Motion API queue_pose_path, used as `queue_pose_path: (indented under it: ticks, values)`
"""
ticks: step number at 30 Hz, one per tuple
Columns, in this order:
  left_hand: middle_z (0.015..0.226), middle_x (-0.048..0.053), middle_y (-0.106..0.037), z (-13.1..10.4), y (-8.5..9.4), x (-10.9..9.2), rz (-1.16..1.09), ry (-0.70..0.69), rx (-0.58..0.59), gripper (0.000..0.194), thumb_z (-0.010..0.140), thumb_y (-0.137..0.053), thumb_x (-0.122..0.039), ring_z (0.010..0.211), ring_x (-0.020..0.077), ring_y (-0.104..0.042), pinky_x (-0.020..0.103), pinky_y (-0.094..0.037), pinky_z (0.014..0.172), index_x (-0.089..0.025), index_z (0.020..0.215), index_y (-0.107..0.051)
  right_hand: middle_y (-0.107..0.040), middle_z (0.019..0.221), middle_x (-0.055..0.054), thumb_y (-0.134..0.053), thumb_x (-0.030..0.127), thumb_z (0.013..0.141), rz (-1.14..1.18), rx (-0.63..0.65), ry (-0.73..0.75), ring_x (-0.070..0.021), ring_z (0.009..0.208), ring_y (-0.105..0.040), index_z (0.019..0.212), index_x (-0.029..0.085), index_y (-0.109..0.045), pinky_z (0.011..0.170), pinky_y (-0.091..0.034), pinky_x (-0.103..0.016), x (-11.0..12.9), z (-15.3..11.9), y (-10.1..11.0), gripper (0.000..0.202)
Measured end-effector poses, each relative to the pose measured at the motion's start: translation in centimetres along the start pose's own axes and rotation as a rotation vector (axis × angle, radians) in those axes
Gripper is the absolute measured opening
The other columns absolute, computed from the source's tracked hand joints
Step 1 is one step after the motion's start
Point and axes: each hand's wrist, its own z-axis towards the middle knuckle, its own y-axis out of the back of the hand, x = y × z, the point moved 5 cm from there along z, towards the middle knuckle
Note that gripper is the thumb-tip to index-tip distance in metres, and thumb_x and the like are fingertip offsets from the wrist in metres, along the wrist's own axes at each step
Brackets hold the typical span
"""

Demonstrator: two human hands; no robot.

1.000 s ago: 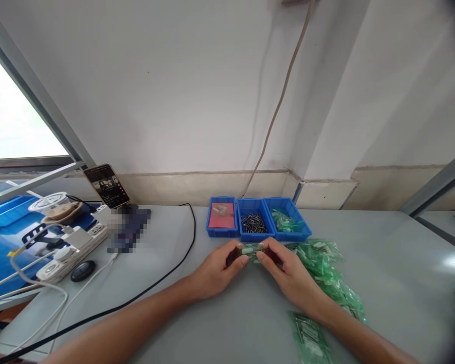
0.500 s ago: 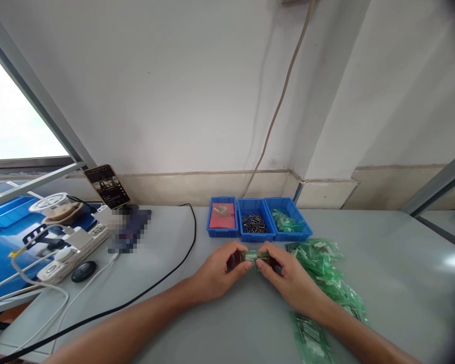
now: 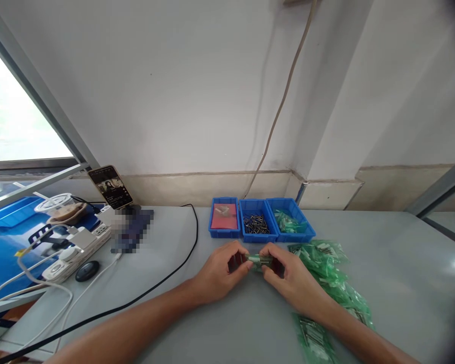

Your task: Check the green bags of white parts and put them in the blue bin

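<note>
Between my two hands is a small green plastic packet (image 3: 258, 260), with something pale showing through it. My left hand (image 3: 224, 270) pinches its left end between thumb and fingers. My right hand (image 3: 286, 273) is closed on the opposite end in the same way. Just beyond my hands stand three small blue bins: the left bin (image 3: 224, 233) holds a red card and a small clear bag, the middle bin (image 3: 261, 238) dark metal screws, the right bin (image 3: 296, 236) green plastic packets. Beside and under my right forearm lie several filled green packets (image 3: 328, 270).
A black cable (image 3: 163, 278) curves across the grey table (image 3: 212, 333) left of my hands. Farther left are a phone (image 3: 110, 187) on a stand, a white power strip (image 3: 79, 250), a round black object (image 3: 87, 271) and charging cords. The wall rises behind the bins.
Both hands keep hold of the packet, which looks slightly turned, with my right thumb shifted a little to the right. The whole view has shifted slightly.
</note>
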Motion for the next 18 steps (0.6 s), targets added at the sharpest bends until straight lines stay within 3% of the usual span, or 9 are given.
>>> queue_pose_path:
  ticks: [18]
  values:
    - [0.089,0.002,-0.062,-0.10,-0.09,-0.30,0.103,-0.066,0.016,0.017,0.103,-0.061,-0.034,0.084,0.0173,-0.056,0.029,-0.044,0.077,-0.019,0.095,-0.062,-0.054,0.072,0.005,-0.053,0.016,0.086,-0.066,-0.020,0.009,-0.0163,0.068,-0.048,0.086,0.023,-0.060,0.063,-0.037,-0.027,-0.04,0.11,0.04,0.009]
